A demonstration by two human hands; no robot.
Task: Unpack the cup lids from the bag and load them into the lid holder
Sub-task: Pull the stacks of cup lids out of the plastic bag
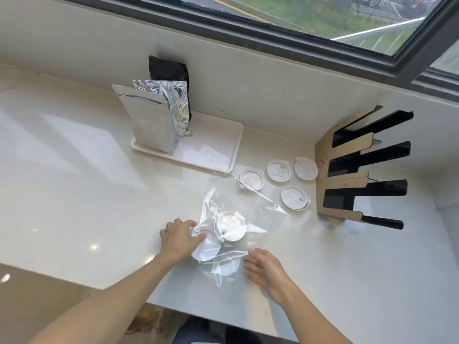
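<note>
From the head view, a clear plastic bag (231, 234) lay near the worktop's (74, 194) front edge with white cup lids (229, 225) inside. The left hand (180, 238) pinched the bag's left end, fingers closed on the film. The right hand (263, 268) hovered beside the bag's near edge, fingers loosely spread, gripping nothing. Four loose lids (279, 171) lay just left of the cardboard lid holder (345, 180) by the right wall.

Bright daylight from the window (323, 16), glare spots on the counter (74, 194), wide-angle bending, perhaps slightly soft.
</note>
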